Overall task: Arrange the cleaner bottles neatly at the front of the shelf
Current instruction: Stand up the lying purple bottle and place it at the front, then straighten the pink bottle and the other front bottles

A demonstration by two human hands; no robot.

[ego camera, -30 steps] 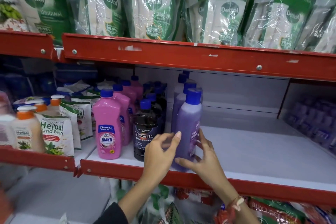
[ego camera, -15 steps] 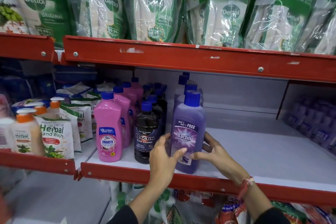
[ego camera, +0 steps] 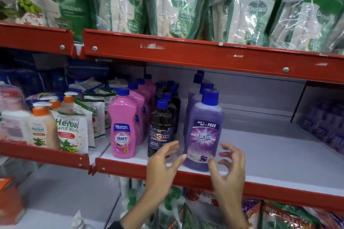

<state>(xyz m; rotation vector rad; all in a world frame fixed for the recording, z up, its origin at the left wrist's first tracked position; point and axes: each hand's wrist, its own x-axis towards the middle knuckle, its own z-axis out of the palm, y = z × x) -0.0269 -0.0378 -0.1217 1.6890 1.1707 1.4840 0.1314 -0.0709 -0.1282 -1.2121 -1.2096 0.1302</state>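
Both the left hand [ego camera: 163, 161] and right hand [ego camera: 228, 168] hover open and empty, the purple bottle [ego camera: 203, 132] upright between them at the shelf [ego camera: 279, 154] front, where a careless finger could tip it off the edge.

Four pink cleaner bottles [ego camera: 123, 124] stand in one file, at least five dark bottles [ego camera: 161, 128] in the next, four purple bottles [ego camera: 204, 132] beside them. Two hands [ego camera: 163, 165] show. Three orange-collared pump bottles [ego camera: 40, 122] stand left.

purple bottle [ego camera: 203, 132]: Bactin | pink bottle [ego camera: 122, 126]: Shakti | pouches [ego camera: 247, 5]: Dettol
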